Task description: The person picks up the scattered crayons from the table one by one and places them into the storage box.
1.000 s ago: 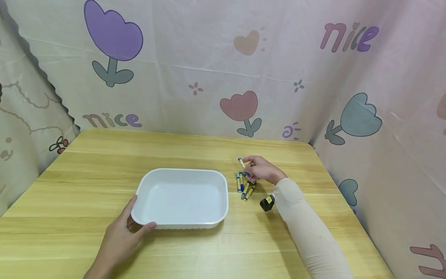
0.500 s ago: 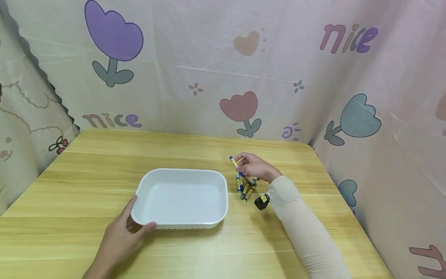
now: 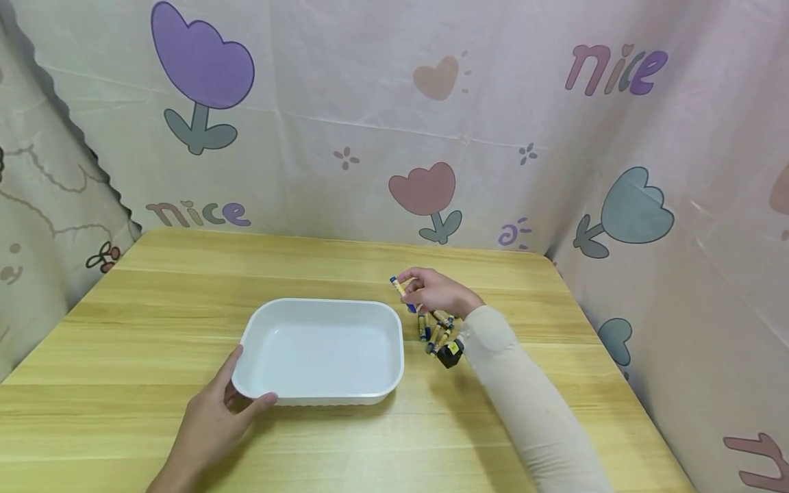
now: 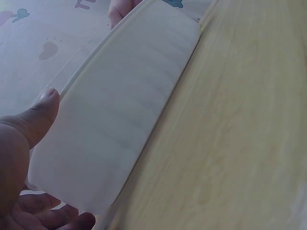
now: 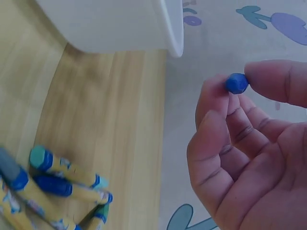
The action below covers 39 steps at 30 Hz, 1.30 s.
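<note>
Pinches a blue crayon (image 3: 398, 287) in the right hand (image 3: 436, 291), towards the worktop's (image 3: 327, 445) far edge, and grips the white tray (image 3: 320, 349) near-left with the left hand (image 3: 211, 419), presumably for steadiness.

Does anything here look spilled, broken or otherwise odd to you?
Nothing looks spilled or broken. The only untidy spot is the crayons lying at mixed angles on the table, to the right of the white tray. The black device by the right cuff may look odd, but it seems to be a worn camera.
</note>
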### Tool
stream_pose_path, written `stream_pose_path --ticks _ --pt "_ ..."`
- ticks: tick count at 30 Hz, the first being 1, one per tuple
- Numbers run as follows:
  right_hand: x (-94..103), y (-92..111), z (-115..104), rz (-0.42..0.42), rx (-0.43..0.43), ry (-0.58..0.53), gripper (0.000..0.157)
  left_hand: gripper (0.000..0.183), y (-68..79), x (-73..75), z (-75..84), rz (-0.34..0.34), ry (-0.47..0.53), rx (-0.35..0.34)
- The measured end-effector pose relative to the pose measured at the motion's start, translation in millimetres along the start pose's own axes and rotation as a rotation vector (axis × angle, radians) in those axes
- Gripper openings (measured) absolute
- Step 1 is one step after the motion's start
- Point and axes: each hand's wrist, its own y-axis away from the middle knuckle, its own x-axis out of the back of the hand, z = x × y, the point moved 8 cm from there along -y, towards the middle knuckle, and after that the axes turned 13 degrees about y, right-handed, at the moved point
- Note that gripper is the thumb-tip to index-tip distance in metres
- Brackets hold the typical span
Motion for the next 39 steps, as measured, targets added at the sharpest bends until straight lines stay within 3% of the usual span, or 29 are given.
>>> stream_pose_path --ticks 17,30,39 --pt "-27.8 -14.1 -16.2 -0.107 -0.009 -0.057 0.036 0.100 0.4 -2.6 -1.7 -0.003 -0.012 -0.006" --pt "-41.6 -26.6 -34.0 -0.130 -0.012 0.171 0.035 0.101 0.2 -2.3 -4.1 -0.009 -0.010 0.004" --pt "-51.0 -34.1 -48.0 -0.151 0.006 0.241 0.035 0.101 -0.2 -1.8 -5.4 -0.018 -0.006 0.009"
